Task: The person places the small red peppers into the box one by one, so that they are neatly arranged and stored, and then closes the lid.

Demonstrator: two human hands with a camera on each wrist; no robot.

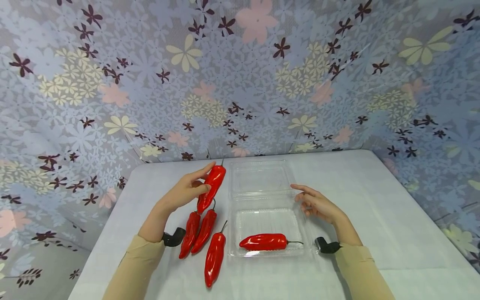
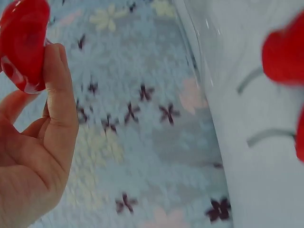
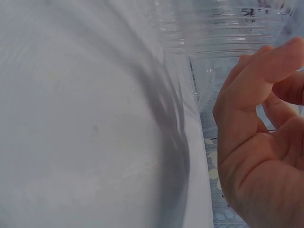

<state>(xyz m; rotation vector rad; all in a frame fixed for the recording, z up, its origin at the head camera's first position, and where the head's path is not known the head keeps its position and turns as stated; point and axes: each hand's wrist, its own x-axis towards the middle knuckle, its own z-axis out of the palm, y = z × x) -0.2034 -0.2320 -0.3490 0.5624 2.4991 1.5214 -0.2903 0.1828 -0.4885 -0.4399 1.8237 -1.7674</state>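
Observation:
My left hand (image 1: 183, 192) pinches a red chili pepper (image 1: 213, 183) between thumb and fingers, stem pointing away, above the left part of the table. In the left wrist view, the pepper (image 2: 24, 42) shows glossy at the fingertips. A clear plastic clamshell box (image 1: 269, 219) lies opened flat, its lid (image 1: 260, 177) toward the back. Another red pepper (image 1: 263, 242) lies sideways along the near side of the box. My right hand (image 1: 316, 205) is beside the box's right edge near the hinge, index finger extended, other fingers loosely bent, holding nothing.
Three more red peppers lie left of the box: one on the left (image 1: 190, 234), one beside it (image 1: 204, 231), one nearer the front (image 1: 215, 259). A white cloth covers the table (image 1: 375, 216). Floral fabric (image 1: 258, 83) rises behind its back edge.

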